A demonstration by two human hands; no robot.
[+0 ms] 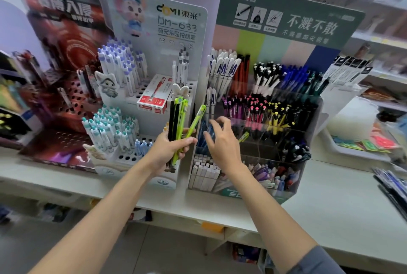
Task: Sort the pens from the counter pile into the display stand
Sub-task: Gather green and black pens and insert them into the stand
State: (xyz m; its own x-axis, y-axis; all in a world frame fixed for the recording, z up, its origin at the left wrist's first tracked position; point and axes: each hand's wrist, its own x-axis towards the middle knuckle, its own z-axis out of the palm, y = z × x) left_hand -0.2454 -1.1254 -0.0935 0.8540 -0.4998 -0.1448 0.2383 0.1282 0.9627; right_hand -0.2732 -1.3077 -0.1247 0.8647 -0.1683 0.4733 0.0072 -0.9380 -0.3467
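Left grip (174,146), centre frame: clenched round a bunch of pens (178,119), black and lime green. They stand upright, with one lime pen tilted right. Right grip (222,141) is just right of it, fingers curved over blue pens (208,131) in a compartment of the display stand (275,47). Too blurred to tell if it grasps one. The stand sits on the white surface (330,196), centre right. White pen rack (143,88) is just left of it, with a red-white box (154,97) lying on it.
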